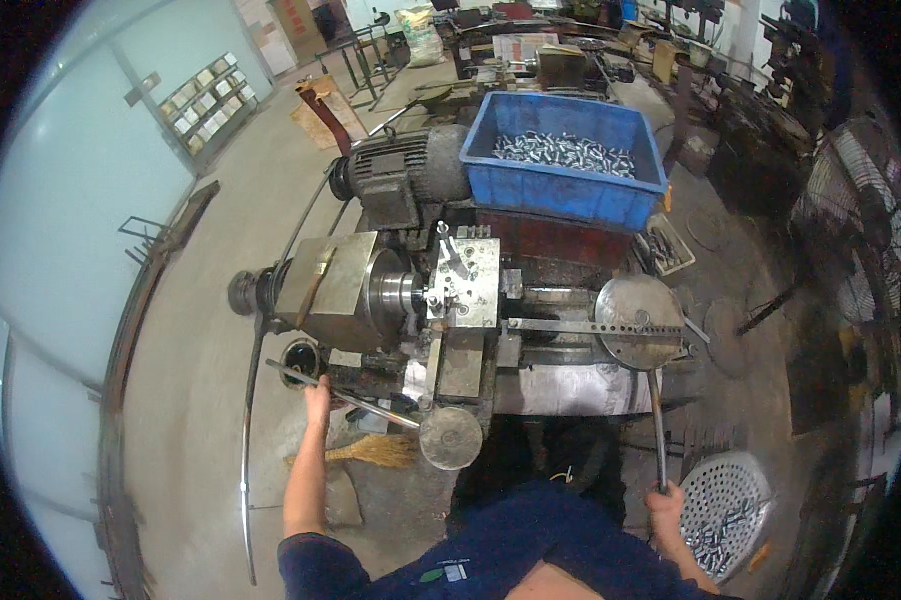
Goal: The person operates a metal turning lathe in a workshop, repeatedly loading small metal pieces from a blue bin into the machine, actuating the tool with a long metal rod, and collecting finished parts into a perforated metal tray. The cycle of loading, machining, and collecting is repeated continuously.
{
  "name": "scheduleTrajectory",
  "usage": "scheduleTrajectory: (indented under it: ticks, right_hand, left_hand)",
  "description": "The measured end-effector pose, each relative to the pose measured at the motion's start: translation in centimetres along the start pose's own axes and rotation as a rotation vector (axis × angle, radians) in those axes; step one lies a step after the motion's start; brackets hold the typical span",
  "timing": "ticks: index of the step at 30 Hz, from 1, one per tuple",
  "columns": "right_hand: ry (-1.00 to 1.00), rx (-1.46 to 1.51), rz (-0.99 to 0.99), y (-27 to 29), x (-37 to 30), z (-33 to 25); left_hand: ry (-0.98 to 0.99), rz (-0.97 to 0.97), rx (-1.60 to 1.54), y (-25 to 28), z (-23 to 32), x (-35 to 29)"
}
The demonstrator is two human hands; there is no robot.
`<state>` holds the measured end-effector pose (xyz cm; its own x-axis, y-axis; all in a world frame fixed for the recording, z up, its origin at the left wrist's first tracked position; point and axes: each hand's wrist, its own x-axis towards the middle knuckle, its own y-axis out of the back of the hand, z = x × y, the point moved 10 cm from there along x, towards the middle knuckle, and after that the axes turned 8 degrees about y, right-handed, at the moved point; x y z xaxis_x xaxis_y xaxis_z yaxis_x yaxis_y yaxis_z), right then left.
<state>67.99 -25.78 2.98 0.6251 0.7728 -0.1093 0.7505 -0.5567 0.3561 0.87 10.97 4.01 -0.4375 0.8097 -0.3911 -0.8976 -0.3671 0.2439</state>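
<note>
My left hand (pixel 318 396) is closed around a long metal lever (pixel 376 408) that runs to a round steel disc (pixel 452 438) at the front of a small lathe. With my right hand (pixel 665 508) I grip the lower end of another lever (pixel 658 425), which comes down from a larger round plate (pixel 641 318) at the lathe's right. Between the two levers stands the tool slide (pixel 464 285), a scratched metal block with bolts and a small upright handle. Its left end faces the shiny spindle chuck (pixel 399 292) on the headstock (pixel 329 285). Any workpiece in the chuck is too small to tell.
Behind the lathe, a blue crate (pixel 566 187) holds many small shiny metal parts, beside an electric motor (pixel 401 170). A white perforated basket (pixel 736 480) with similar parts stands at lower right. A straw broom (pixel 376 451) lies below my left lever; a fan (pixel 856 215) stands far right.
</note>
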Motion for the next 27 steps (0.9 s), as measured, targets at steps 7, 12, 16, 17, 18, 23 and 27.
scheduleTrajectory:
  ticks: [7,12,16,17,18,23,27]
  right_hand:
    - [0.008,-0.860,0.032,8.1,6.0,-0.8]
    - [0.210,-1.329,0.162,15.5,20.9,-0.1]
    - [0.268,-1.328,0.397,14.9,24.6,-2.8]
    - [0.309,-1.297,0.393,13.9,24.0,-3.1]
    - [0.355,-1.262,0.383,11.8,23.0,-4.1]
    - [0.516,-1.035,0.368,7.2,17.2,-7.5]
    - [0.476,-1.100,0.327,8.3,17.2,-6.1]
  left_hand:
    - [0.034,-0.032,0.149,0.0,0.9,-0.8]
    - [0.030,-0.055,0.126,-0.2,-0.8,-0.2]
    - [0.080,-0.229,-0.039,-1.3,-0.1,-1.0]
    - [0.108,-0.273,-0.108,-0.7,-0.8,-0.7]
    - [0.042,-0.231,-0.211,1.4,-2.0,0.2]
    - [-0.228,-0.075,1.173,1.5,-10.0,4.1]
    - [-0.214,-0.055,1.466,-3.9,-9.0,0.7]
